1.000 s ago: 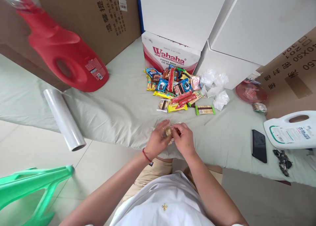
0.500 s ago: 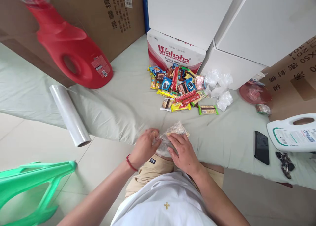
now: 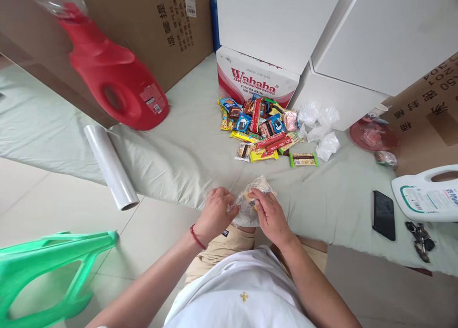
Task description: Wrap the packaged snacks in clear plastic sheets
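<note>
- Your left hand (image 3: 219,209) has its fingers curled in, seemingly pinching a gathered edge of clear film (image 3: 246,218).
- Your right hand (image 3: 272,218) touches the film with bent fingertips; you can't tell here whether they grip it or only rest on it.
- The film lies crumpled between your hands at the table's near edge, a yellowish item (image 3: 247,195) showing through it.
- Expect that film to be nearly weightless, limp and clingy; take it by its loose edges. The item under it looks light and may crumble, so hold it by its sides.
- Beneath is a soft, wrinkled green cloth (image 3: 193,151) that could ruck up.
- Farther out, wrapped snacks (image 3: 268,139) lie heaped before a Wahaha box (image 3: 257,77), crumpled clear bundles (image 3: 327,146) to their right.
- A film roll (image 3: 110,168) lies left; a phone (image 3: 384,216) and keys (image 3: 421,240) right.
</note>
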`<state>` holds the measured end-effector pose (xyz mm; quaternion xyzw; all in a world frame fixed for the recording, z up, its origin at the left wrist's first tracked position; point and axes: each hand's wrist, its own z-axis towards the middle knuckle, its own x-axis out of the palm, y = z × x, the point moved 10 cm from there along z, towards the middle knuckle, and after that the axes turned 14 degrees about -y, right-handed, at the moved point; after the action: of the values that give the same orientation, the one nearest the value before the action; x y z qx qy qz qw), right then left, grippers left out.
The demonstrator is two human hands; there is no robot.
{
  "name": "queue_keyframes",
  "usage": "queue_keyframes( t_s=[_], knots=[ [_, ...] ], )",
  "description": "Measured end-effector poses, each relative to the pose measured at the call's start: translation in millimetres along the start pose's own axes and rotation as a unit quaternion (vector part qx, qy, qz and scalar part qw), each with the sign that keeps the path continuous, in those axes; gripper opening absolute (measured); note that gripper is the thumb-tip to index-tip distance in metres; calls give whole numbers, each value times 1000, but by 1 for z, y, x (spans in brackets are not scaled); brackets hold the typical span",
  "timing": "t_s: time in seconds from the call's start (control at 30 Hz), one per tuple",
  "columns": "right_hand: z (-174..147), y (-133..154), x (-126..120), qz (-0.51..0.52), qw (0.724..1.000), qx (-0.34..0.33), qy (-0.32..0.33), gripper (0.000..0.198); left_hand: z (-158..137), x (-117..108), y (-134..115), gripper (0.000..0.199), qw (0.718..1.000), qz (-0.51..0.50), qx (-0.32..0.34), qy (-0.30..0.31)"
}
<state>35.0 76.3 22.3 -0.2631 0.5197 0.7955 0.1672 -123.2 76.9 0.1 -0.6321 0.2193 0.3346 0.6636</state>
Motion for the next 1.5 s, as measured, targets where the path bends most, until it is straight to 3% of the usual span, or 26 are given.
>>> queue_keyframes(
  t_s=[0.1,0.2,0.27,0.37,0.5,0.57,0.67,0.8,0.93,1.07,1.13,1.2,1.3,1.43,1.5],
  knots=[
    [3,-8,-1,7,999,26,-29,41,-7,5,5,21,975,-150,-147,67],
    [8,-16,1,20,998,53,-39,43,-10,17,-3,32,893,-341,-279,92],
    [11,-21,1,35,996,77,-40,47,-4,24,-15,36,844,-426,-316,77],
    [14,-28,-1,43,993,103,-49,59,7,39,-32,28,792,-499,-345,67],
    [13,-36,-5,69,989,126,-40,82,17,55,-36,12,763,-540,-354,33],
    [11,-41,-4,84,986,143,-20,89,17,62,-30,16,772,-532,-347,24],
    [8,-41,-2,115,984,136,-2,90,18,69,-24,14,826,-481,-292,24],
    [8,-35,0,171,980,106,-4,90,21,64,-32,19,922,-366,-129,-10],
    [5,-35,-7,230,963,136,-23,85,17,55,-48,40,973,-227,10,-41],
    [6,-35,-43,228,956,163,-92,69,12,52,-65,50,983,-147,102,-36],
    [12,-28,-65,176,967,126,-133,51,12,53,-68,52,986,-120,109,-26],
    [21,-16,-73,125,982,56,-128,32,13,55,-67,55,991,-93,94,-15],
    [31,-14,-57,59,997,-6,-50,31,15,58,-63,66,996,-62,59,2],
    [27,-45,-31,-6,999,28,45,54,16,57,-60,80,995,-91,47,12],
    [21,-57,-25,-6,996,42,72,62,18,51,-57,72,994,-91,53,1]
  ],
)
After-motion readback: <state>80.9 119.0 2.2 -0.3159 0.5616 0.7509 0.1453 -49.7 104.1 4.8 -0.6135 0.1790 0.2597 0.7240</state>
